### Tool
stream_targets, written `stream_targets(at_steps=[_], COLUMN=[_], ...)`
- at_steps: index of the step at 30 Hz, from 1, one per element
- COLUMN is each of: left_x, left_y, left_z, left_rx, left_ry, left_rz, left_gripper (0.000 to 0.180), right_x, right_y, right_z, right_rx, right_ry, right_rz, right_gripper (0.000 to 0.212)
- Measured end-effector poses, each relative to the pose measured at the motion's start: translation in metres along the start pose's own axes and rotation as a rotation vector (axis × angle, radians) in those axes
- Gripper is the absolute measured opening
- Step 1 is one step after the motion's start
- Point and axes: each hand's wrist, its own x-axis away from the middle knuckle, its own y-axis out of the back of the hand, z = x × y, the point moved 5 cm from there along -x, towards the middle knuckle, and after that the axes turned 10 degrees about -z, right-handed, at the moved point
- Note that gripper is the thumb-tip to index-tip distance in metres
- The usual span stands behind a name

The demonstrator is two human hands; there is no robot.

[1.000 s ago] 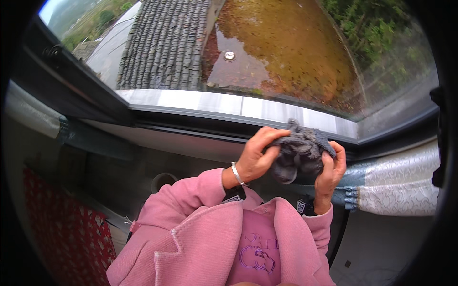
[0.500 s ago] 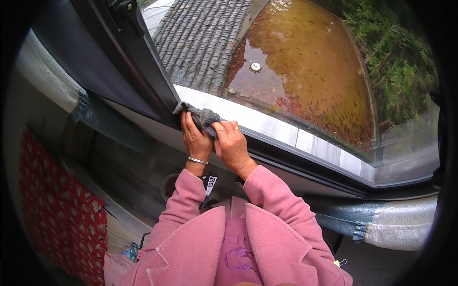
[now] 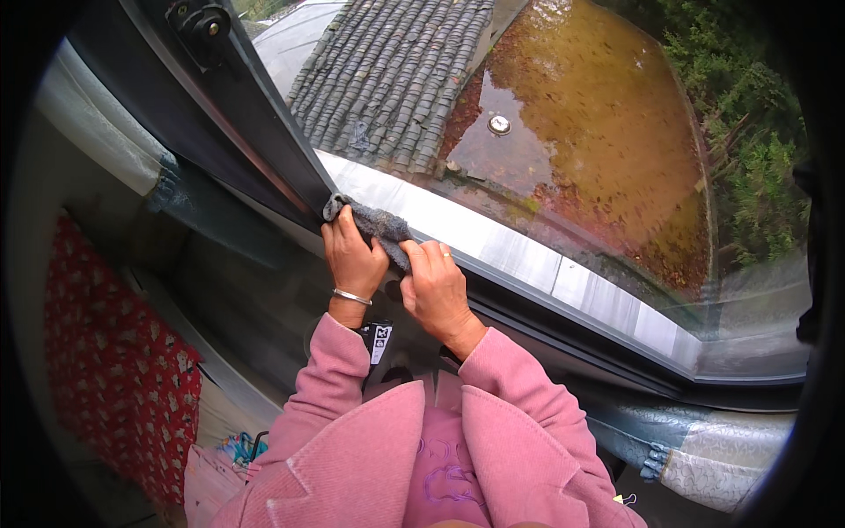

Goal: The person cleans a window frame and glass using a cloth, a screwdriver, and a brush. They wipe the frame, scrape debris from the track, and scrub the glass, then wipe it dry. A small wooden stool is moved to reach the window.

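Observation:
A dark grey cloth (image 3: 380, 227) is bunched along the inner corner of the black window frame (image 3: 519, 310), where the upright part meets the bottom track. My left hand (image 3: 354, 262), with a silver bangle at the wrist, presses the cloth's left part into that corner. Its fingers are closed on the fabric. My right hand (image 3: 436, 289), wearing a ring, pinches the cloth's right end just above the track. Both forearms are in pink sleeves. The fingertips under the cloth are partly hidden.
Outside the pane lie a white ledge (image 3: 515, 251), a grey tiled roof (image 3: 387, 79) and brownish water on a flat surface (image 3: 607, 123). A tied curtain (image 3: 735, 462) hangs at lower right, another curtain (image 3: 97, 123) at left. Red patterned fabric (image 3: 119, 361) is at lower left.
The view has shifted slightly, so the outside scene sits further right. The cloth is stretched a little longer between my hands, and my right hand is slightly lower and further right.

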Motion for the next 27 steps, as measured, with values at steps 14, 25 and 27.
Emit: stream_targets(at_steps=[14,25,27], left_x=[0.063,0.159,0.183], left_y=[-0.005,-0.021,-0.029], left_z=[-0.085,-0.273,-0.319], left_rx=[0.240,0.577,0.663], left_ry=[-0.276,-0.696,-0.759], left_rz=[0.061,0.204,0.220], left_gripper=[0.052,0.048,0.043], right_x=[0.071,0.187,0.217], right_y=[0.128,0.331,0.367], right_z=[-0.051,-0.113,-0.123], right_rx=[0.173,0.601,0.636], right_ry=[-0.194,-0.447,-0.523], right_rz=[-0.270,-0.539,-0.655], right_gripper=[0.041,0.039,0.038])
